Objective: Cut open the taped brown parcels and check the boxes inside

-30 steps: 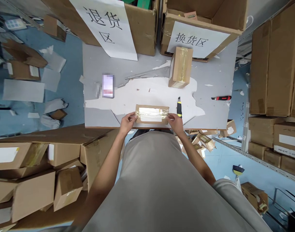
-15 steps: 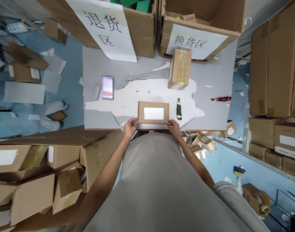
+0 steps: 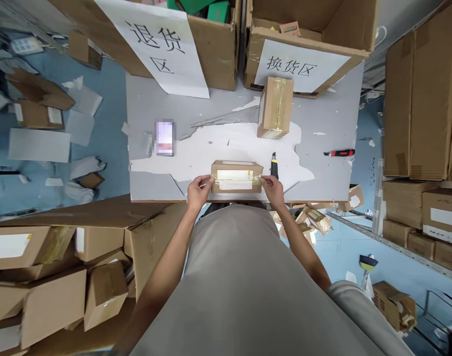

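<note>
A small cardboard box (image 3: 236,190) with a white label and clear tape across it is held at the table's near edge. My left hand (image 3: 199,192) grips its left end with thumb and fingertips. At the opposite end, my right hand (image 3: 273,191) pinches the box the same way. Just beyond my right hand lies a yellow and black utility knife (image 3: 274,166), close to the box's right end. A taller taped cardboard box (image 3: 276,108) stands farther back.
Two large open cartons with paper signs, one left (image 3: 218,52) and one right (image 3: 314,47), line the table's back. A blurred phone (image 3: 165,138) lies left; a red utility knife (image 3: 339,153) lies right. A big carton of boxes (image 3: 151,242) stands at lower left.
The small box has been tipped over between my hands, so a taped side with a label split by tape now faces up. Both hands have risen slightly along its ends.
</note>
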A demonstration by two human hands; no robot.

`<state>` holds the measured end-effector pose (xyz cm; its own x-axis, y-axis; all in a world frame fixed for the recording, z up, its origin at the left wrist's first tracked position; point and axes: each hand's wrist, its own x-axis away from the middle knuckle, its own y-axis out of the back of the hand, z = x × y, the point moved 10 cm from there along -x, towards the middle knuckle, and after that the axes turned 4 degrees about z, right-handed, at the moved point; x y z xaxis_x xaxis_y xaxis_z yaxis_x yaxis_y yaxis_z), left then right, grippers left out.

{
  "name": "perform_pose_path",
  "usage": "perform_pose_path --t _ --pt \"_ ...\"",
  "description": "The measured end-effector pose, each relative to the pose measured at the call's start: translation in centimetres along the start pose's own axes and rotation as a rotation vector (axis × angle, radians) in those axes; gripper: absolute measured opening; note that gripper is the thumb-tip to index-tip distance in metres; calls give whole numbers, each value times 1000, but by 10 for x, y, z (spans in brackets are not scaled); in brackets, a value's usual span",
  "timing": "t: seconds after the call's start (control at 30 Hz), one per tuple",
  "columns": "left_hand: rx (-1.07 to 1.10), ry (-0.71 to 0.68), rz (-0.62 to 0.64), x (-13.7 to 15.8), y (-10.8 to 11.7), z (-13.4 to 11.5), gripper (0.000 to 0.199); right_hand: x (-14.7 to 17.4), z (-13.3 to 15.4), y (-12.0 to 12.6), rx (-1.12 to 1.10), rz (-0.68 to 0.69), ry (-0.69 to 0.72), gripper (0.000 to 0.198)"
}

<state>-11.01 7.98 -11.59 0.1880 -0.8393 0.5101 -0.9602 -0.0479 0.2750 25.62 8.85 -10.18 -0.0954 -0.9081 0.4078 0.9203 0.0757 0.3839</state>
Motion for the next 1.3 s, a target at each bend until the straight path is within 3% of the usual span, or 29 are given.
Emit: perform_pose_path --t 0.17,0.23,0.3,0.37,0.43,0.5,0.6,0.67,0.77,0.87,1.03,1.13,1.23,1.3 --pt "-157 87 18 -20 2 -4 34 -25 4 0 39 147 -16 33" --pt "-233 -13 -43 -33 2 -28 44 -46 5 17 33 104 -1 37" --pt "-269 -157 -61 -50 -12 -64 55 -75 6 45 8 -35 12 47" --pt "-237 -245 24 -74 -48 -99 60 -109 6 70 -25 -164 14 62" --pt "-138 -230 167 -100 -95 -127 65 -143 8 83 -52 -226 -2 75" --pt "-25 -150 304 -123 -144 -147 71 -172 14 83 -70 -230 -15 80" --pt "121 -27 443 -138 -202 -163 86 -197 28 69 -105 -168 11 71" --pt "183 -21 492 -137 -226 -169 88 -200 38 60 -159 -122 66 64" --pt "227 -86 496 -127 -243 -172 85 -191 44 62 -220 -113 134 60" --pt "257 -100 476 -120 -260 -174 84 -182 38 83 -206 -156 128 62" --pt "278 -72 497 -116 -312 -191 85 -184 30 134 -167 -216 129 69" --pt "251 -85 523 -112 -334 -197 90 -187 17 148 -117 -232 78 67" --pt "160 -160 514 -101 -324 -190 92 -173 -11 140 33 -245 -76 69" --pt "35 -276 448 -88 -292 -182 89 -154 -33 117 177 -184 -166 71"
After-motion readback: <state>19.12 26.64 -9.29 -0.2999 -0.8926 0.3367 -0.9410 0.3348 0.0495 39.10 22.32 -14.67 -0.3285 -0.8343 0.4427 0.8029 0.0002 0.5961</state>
